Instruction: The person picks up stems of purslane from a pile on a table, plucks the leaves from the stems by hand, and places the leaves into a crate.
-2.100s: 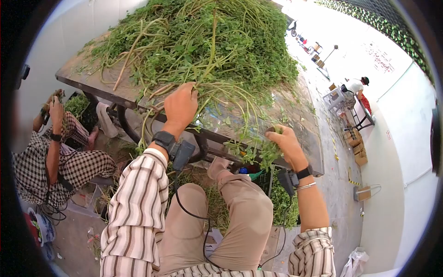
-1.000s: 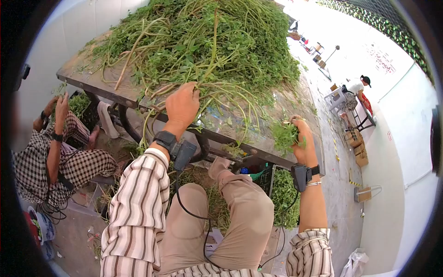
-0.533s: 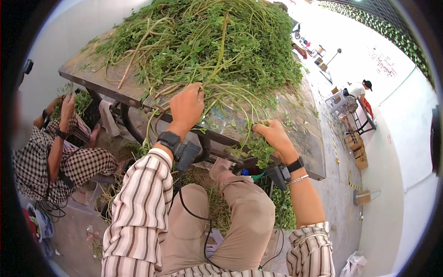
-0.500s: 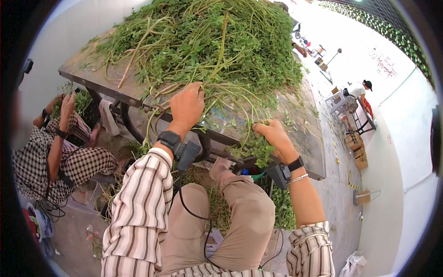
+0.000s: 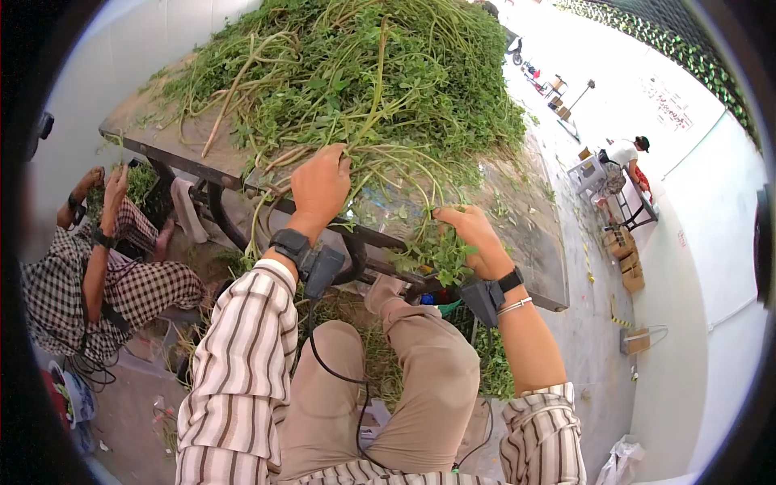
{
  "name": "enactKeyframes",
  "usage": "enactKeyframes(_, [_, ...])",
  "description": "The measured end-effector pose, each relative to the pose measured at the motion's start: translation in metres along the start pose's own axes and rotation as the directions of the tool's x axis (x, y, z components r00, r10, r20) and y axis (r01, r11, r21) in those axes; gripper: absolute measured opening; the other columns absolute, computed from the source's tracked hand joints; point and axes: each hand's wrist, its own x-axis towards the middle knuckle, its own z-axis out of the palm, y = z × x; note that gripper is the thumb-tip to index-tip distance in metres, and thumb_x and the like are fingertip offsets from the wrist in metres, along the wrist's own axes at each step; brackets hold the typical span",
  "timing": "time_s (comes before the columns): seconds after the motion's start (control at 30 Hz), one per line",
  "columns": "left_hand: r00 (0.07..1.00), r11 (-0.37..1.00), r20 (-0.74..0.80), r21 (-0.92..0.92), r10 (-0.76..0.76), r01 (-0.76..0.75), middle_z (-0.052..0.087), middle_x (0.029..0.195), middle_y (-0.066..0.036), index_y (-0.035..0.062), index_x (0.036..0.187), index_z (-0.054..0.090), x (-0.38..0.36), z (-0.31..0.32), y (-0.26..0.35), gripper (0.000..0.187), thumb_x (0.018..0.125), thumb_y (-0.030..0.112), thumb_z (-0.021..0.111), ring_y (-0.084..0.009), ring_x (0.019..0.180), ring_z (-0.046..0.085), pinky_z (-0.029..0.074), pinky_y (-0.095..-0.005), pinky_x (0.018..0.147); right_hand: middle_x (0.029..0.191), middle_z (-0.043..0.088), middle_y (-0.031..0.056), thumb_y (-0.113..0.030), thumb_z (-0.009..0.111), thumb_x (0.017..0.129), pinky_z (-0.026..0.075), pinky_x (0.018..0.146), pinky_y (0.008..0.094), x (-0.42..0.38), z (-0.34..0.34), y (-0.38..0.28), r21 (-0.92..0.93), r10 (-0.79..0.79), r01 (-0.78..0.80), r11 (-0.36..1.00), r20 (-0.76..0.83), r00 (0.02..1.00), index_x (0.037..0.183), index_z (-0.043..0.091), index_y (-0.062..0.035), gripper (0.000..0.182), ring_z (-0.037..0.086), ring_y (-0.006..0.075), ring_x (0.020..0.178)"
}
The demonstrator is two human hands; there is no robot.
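My left hand (image 5: 321, 184) is closed around a bunch of long green stems (image 5: 398, 155) at the table's near edge; the stems arch out to the right. My right hand (image 5: 475, 236) pinches between thumb and finger at the end of these stems, with leafy green sprigs (image 5: 440, 257) hanging in and below the palm. Behind both hands rises a big heap of leafy green plants (image 5: 347, 81) with long stems. A pale thick stalk (image 5: 228, 105) lies on the heap's left side. Each wrist bears a dark strapped device.
The wooden table (image 5: 529, 250) has a dark metal edge in front of my knees. At left a person in checked clothes (image 5: 121, 279) also handles green stems. Plant scraps and a green basket (image 5: 449, 309) are under the table. Far right, another person (image 5: 624, 153) bends near cardboard boxes (image 5: 626, 257).
My right hand has shifted slightly left and up with the leafy sprigs. My left hand keeps its hold on the stems, and the whole view has moved a little.
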Motion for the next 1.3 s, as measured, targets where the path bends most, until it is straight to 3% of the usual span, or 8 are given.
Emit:
enactKeyframes(0.07, [1.000,1.000,0.016,0.000,-0.009,0.009,0.066,0.093,-0.012,0.0062,0.105,0.064,0.000,-0.001,0.001,0.027,0.084,0.022,0.060,-0.0313,0.075,0.062,0.049,-0.0398,0.065,0.085,0.057,0.0056,-0.023,0.059,0.079,0.040,0.074,0.0297,0.002,-0.003,0.021,-0.119,-0.507,0.513,0.850,0.079,0.859,0.104,0.057,-0.0017,0.033,0.052,0.0201,0.078])
enactKeyframes(0.2, [1.000,1.000,-0.005,0.015,0.015,-0.015,0.066,0.094,-0.012,0.0061,0.105,0.064,0.000,0.000,-0.001,0.027,0.084,0.022,0.060,-0.0318,0.075,0.062,0.048,-0.0397,0.065,0.073,0.047,0.0001,-0.028,0.064,0.077,0.037,0.056,0.0318,-0.006,0.006,-0.004,0.229,-0.091,0.085,0.970,0.019,0.996,0.072,0.053,-0.0040,0.027,0.046,0.0111,0.066])
enactKeyframes(0.3, [1.000,1.000,0.012,0.003,0.001,-0.001,0.066,0.095,-0.012,0.0059,0.105,0.065,0.001,0.000,0.000,0.026,0.084,0.021,0.060,-0.0315,0.075,0.062,0.048,-0.0400,0.065,0.071,0.049,0.0000,-0.024,0.064,0.077,0.038,0.057,0.0310,0.001,0.005,0.012,0.040,-0.642,0.641,0.766,-0.005,0.767,0.072,0.055,-0.0037,0.023,0.047,0.0115,0.063])
enactKeyframes(0.47, [1.000,0.999,-0.003,-0.045,-0.011,0.011,0.064,0.091,-0.012,0.0074,0.099,0.064,0.000,-0.002,0.002,0.021,0.081,0.017,0.060,-0.0340,0.076,0.061,0.048,-0.0424,0.066,0.072,0.053,0.0000,-0.017,0.061,0.078,0.040,0.057,0.0297,0.006,0.006,-0.002,0.433,0.053,-0.075,0.898,0.063,0.997,0.073,0.058,-0.0054,0.013,0.051,0.0120,0.062])
enactKeyframes(1.0, [1.000,1.000,0.007,0.004,0.005,-0.005,0.064,0.093,-0.012,0.0049,0.099,0.062,0.001,-0.001,0.003,0.022,0.082,0.019,0.060,-0.0347,0.078,0.061,0.048,-0.0428,0.067,0.089,0.058,0.0062,-0.006,0.059,0.075,0.045,0.061,0.0344,0.018,-0.041,0.048,0.736,0.103,0.080,0.673,-0.200,0.974,0.096,0.055,-0.0050,0.021,0.057,0.0223,0.074])
enactKeyframes(1.07, [1.000,1.000,0.017,0.021,0.003,-0.004,0.064,0.093,-0.013,0.0052,0.100,0.062,0.001,0.000,0.002,0.023,0.082,0.019,0.060,-0.0350,0.078,0.061,0.048,-0.0430,0.067,0.090,0.056,0.0125,0.000,0.061,0.068,0.044,0.070,0.0335,0.020,-0.061,0.080,-0.472,-0.679,0.526,0.708,-0.251,0.690,0.100,0.052,-0.0019,0.033,0.056,0.0300,0.077])
enactKeyframes(1.2, [0.997,0.994,0.068,0.110,-0.026,0.018,0.064,0.091,-0.013,0.0076,0.102,0.061,0.002,0.002,-0.002,0.025,0.084,0.025,0.059,-0.0360,0.080,0.060,0.047,-0.0441,0.068,0.088,0.055,0.0141,0.001,0.065,0.064,0.043,0.074,0.0323,-0.019,-0.079,0.078,-0.507,-0.797,0.618,0.601,-0.321,0.512,0.100,0.051,-0.0009,0.039,0.054,0.0324,0.080])
enactKeyframes(1.3, [0.994,0.989,0.091,0.141,-0.058,0.045,0.064,0.091,-0.013,0.0095,0.105,0.060,0.002,0.005,-0.005,0.030,0.085,0.031,0.058,-0.0361,0.082,0.061,0.047,-0.0442,0.068,0.087,0.055,0.0129,-0.001,0.067,0.065,0.043,0.074,0.0313,-0.042,-0.096,0.116,-0.129,-0.467,0.464,0.876,-0.463,0.753,0.100,0.050,-0.0009,0.039,0.053,0.0285,0.080])
